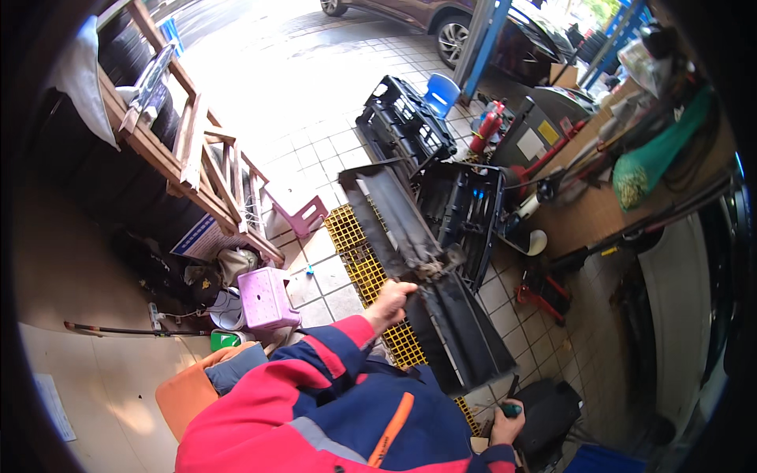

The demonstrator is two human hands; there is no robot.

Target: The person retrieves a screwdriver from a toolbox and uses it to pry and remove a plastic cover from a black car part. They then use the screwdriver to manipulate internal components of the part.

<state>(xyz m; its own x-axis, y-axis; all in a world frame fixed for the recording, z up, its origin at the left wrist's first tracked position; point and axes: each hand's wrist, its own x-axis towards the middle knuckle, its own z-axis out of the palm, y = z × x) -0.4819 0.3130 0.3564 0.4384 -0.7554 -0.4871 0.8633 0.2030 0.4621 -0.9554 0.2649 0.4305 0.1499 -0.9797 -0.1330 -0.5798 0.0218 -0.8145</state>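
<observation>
My left hand [392, 302] is closed on the edge of a long black plastic panel [371, 206], which lies diagonally across the middle of the view and has a dirty, brownish patch at its centre. My right hand [505, 426], lower right, is closed round a small dark green tool handle [512, 410], beside a black object [550, 410] that I cannot make out. Yellow grating [344, 226] shows under and beside the panel, and another black plastic housing [461, 209] lies just beyond it.
Tyres and a wooden frame [193, 146] line the left. Pink stools [266, 299] stand on the tiled floor. A black crate [402, 118], blue chair [439, 91] and red extinguisher [486, 130] are ahead. A cluttered bench [599, 205] and red jack [542, 292] are right, a car [410, 20] behind.
</observation>
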